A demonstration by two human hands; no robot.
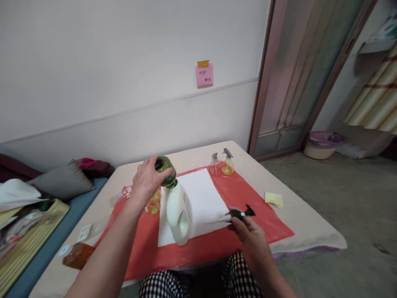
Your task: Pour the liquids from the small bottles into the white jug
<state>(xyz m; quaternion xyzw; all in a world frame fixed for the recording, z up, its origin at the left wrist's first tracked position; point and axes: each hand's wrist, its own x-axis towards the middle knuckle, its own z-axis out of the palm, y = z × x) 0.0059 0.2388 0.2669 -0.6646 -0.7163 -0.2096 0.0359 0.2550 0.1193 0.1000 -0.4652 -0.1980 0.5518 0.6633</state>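
My left hand (148,177) grips a green bottle (168,169), tipped upside down with its neck at the mouth of a white jug (177,211). The jug stands on a white sheet (201,190) and has a handle low on its near side. Whether liquid is flowing cannot be made out. Over the right part of the sheet, my right hand (248,234) is closed around a dark pump head (238,213), its nozzle to the right and its thin tube pointing left. Beside the jug, partly behind my left arm, is a small clear bottle with yellow liquid (153,203).
A red cloth (260,203) lies under the sheet on the beige-covered table (297,215). Two spray bottles, one clear (214,165) and one yellowish (228,166), stand at the back. Yellow sticky notes (274,199) lie right; a brown-liquid bottle (76,255) lies left. The wall (124,62) rises behind.
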